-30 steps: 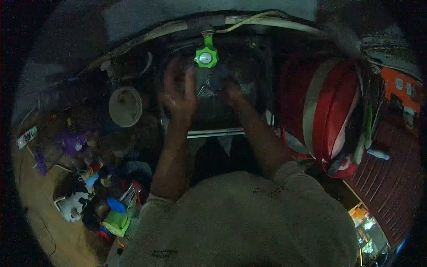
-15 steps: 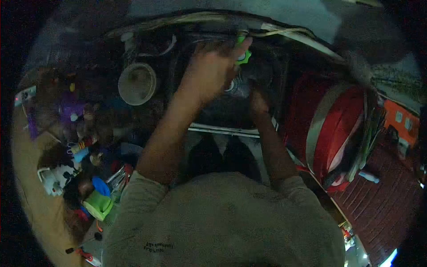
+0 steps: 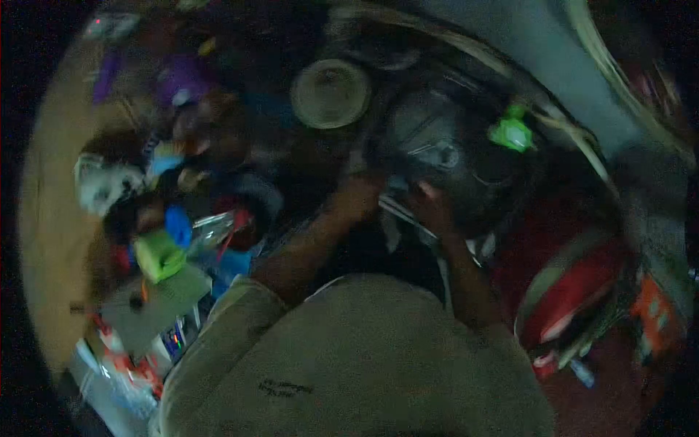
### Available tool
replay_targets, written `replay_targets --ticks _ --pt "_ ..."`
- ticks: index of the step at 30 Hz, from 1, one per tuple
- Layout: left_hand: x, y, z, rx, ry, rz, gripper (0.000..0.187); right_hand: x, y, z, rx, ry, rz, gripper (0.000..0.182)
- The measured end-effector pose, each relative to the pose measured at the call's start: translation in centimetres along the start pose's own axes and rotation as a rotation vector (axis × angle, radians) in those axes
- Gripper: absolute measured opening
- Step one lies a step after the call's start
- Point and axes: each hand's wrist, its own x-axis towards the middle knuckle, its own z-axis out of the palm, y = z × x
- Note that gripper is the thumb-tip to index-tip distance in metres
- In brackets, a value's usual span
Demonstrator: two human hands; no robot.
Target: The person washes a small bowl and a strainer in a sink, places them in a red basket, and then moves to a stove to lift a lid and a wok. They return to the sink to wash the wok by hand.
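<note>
A dark sink basin point(image 3: 419, 124) lies in front of me, with a round metallic drain point(image 3: 444, 154) in its floor. The bright green tap handle point(image 3: 515, 132) stands at its far right. Close together at the basin's front edge are my left hand point(image 3: 362, 195) and my right hand point(image 3: 431, 210). Blur and dim light smear the fingers of both. A small pale-blue patch shows between them; what it is, I cannot make out. Below, a pale strip point(image 3: 392, 237) hangs over the dark gap at the rim. Neither hand touches the tap.
A round pale tub point(image 3: 331, 93) stands left of the basin. Clutter at left includes a lime-green item point(image 3: 160, 255), a blue item point(image 3: 178, 224) and a purple item point(image 3: 182, 80). A red bag with a grey band point(image 3: 575, 291) sits at right, near an orange panel point(image 3: 652, 309).
My view has swung left, so the basin appears further right. My left hand has left the green tap, and both hands have drawn back to the basin's front edge.
</note>
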Motion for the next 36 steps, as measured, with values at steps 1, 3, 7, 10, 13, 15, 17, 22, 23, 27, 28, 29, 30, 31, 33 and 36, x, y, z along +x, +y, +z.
replay_targets --ticks 1,3,7,10,13,15,17,22,23,27,28,29,30,31,33,36 --pt "-1.6 -1.7 -1.9 0.04 -0.057 -0.066 0.041 1.4 3.3 0.8 0.098 -0.036 -0.194 0.034" --pt "-6.8 -3.5 -6.2 0.074 0.081 -0.218 0.029 5.9 13.1 2.7 0.2 -0.114 -0.385 0.031" --pt "-18.8 -8.5 -12.0 0.258 0.303 -0.554 0.032 9.9 21.3 -1.3 -0.076 0.072 -0.239 0.034" --pt "-23.0 -13.6 -11.1 0.367 0.354 -0.769 0.027 10.9 23.4 -2.8 -0.231 0.212 -0.237 0.032" --pt "-22.6 -15.7 -9.9 0.28 0.414 -0.802 0.02 11.9 22.8 -4.1 -0.341 0.304 -0.133 0.03" --pt "-22.5 -17.3 -8.6 0.3 0.374 -0.752 0.02 13.3 21.9 -5.0 -0.447 0.203 -0.012 0.028" --pt "-23.0 -18.3 -7.7 0.323 0.332 -0.705 0.021 14.3 21.5 -4.7 -0.477 0.176 0.011 0.029" --pt "-23.7 -16.9 -9.5 0.318 0.24 -0.677 0.033 15.8 23.3 -2.8 -0.404 0.193 0.011 0.035" --pt "-23.7 -16.6 -10.1 0.319 0.245 -0.656 0.033 16.1 23.7 -2.5 -0.38 0.198 0.012 0.037" --pt "-18.2 -12.9 -15.9 0.174 0.454 -0.49 0.036 18.1 26.5 -0.9 -0.236 0.248 0.009 0.043" --pt "-15.4 -10.4 -17.5 0.146 0.468 -0.444 0.034 19.1 27.9 -0.3 -0.154 0.268 0.009 0.045" --pt "-12.5 -8.4 -18.3 0.128 0.496 -0.322 0.031 20.1 29.2 0.4 -0.064 0.293 0.007 0.047" --pt "-9.4 -6.8 -18.9 0.111 0.526 -0.203 0.029 21.3 30.9 1.4 0.095 0.292 0.008 0.049" --pt "-6.1 -6.0 -19.4 0.131 0.42 -0.134 0.029 21.8 30.3 2.1 -0.263 0.448 -0.156 0.043" --pt "-0.1 -4.1 -20.4 0.129 0.256 -0.142 0.029 21.7 26.7 3.2 -0.657 0.569 -0.284 0.038" --pt "5.5 -1.0 -22.3 0.181 0.076 -0.198 0.031 20.8 21.0 3.8 -0.816 0.598 -0.235 0.04"
